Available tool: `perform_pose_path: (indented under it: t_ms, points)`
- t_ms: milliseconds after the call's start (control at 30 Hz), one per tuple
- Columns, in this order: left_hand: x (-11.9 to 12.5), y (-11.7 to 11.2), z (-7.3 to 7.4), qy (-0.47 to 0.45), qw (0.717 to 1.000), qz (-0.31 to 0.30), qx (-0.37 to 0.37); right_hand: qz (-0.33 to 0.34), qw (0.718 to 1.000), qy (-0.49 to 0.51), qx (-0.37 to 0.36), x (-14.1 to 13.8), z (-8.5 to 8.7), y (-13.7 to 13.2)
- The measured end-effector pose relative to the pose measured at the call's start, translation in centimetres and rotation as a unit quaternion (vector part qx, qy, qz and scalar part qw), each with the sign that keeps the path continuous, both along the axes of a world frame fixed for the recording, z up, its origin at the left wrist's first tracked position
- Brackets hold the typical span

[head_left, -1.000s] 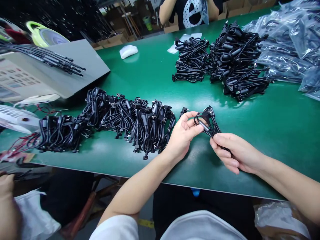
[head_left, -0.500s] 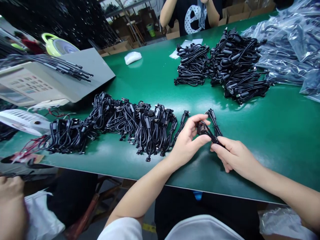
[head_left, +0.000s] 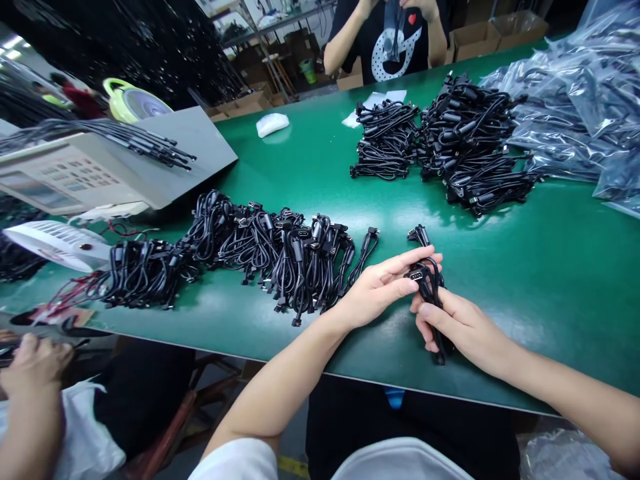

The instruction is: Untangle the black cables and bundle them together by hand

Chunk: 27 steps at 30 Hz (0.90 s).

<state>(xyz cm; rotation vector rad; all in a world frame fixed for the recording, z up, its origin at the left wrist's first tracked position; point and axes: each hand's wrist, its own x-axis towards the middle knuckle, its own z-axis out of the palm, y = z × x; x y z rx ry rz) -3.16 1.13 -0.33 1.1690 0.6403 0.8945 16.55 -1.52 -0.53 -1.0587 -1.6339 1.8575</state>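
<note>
Cable bundle [head_left: 431, 293] in our grip over green surface [head_left: 555, 293]

Nearest us, our right hand [head_left: 457, 323] is closed around the lower part of the bundle, whose black end pokes out toward the near side. Our left hand [head_left: 387, 287] pinches the bundle's far end, with a black connector [head_left: 416, 275] by the thumb, its open face turned toward us.

Just beyond lies a second tied bundle [head_left: 421, 235], partly hidden by our left fingers. To the left, we see a lone bundle [head_left: 366, 253] beside a long heap of cables [head_left: 243, 243]. Farther left are a white slatted object [head_left: 55, 243] and a pale device [head_left: 90, 177], with loose cables [head_left: 145, 143] lying across its top.

On the far side, a left stack [head_left: 385, 137] and a right stack [head_left: 470, 137] of cables sit side by side, with clear bags [head_left: 575, 107] to their right. A small white object [head_left: 273, 125] rests well apart, to the left. Across from us, a co-worker [head_left: 367, 52] in black holds a clear bag [head_left: 393, 33].
</note>
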Motion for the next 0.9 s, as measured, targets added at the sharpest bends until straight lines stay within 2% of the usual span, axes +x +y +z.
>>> perform_pose_path:
  t_ms: [200, 333, 400, 500, 567, 667, 900]
  points:
    - [0.1, -0.2, 0.6, 0.055, 0.998, 0.018, 0.005, -0.009, 0.999, 0.033, -0.021, 0.0, -0.4, 0.5]
    - [0.7, -0.5, 0.8, 0.095, 0.995, 0.035, 0.013, -0.019, 0.985, 0.090, -0.145, 0.2, 0.1, 1.6]
    - [1.2, -0.9, 0.4, 0.087, 0.994, 0.063, 0.010, -0.085, 0.969, 0.147, -0.178, 0.7, 0.8, 2.6]
    - [1.9, -1.7, -0.2, 0.092, 0.994, 0.045, -0.038, -0.247, 0.938, 0.215, -0.112, 1.7, 1.7, 4.0]
    - [2.3, -2.1, -0.4, 0.114, 0.991, 0.010, -0.070, -0.314, 0.921, 0.222, -0.063, 2.2, 2.0, 4.6]
    - [2.8, -2.4, -0.4, 0.127, 0.987, 0.026, -0.096, -0.337, 0.917, 0.208, -0.052, 2.3, 2.0, 4.8]
    - [2.8, -2.0, -0.5, 0.060, 0.986, 0.047, -0.147, -0.336, 0.923, 0.185, -0.039, 2.1, 1.7, 4.3]
